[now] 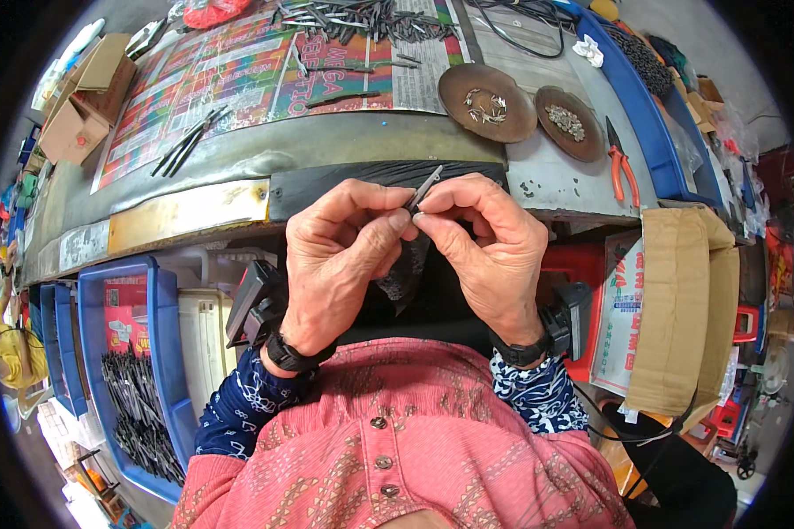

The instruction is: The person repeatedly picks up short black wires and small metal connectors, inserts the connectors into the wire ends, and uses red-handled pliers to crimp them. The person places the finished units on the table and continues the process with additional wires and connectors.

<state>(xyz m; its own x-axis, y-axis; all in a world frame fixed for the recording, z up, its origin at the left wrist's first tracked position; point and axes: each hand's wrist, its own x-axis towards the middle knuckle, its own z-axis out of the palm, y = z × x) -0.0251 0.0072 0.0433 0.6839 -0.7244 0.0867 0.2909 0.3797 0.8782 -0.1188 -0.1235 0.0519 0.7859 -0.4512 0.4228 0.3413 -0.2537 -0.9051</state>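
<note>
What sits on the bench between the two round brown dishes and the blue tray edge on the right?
In the head view, orange-handled pliers lie on the bare grey bench, between the smaller brown dish and the blue tray edge.

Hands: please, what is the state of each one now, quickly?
Left hand: closed, fingertips pinching the lower end of the small metal strip.
Right hand: closed, fingertips pinching the same small metal strip.
</note>
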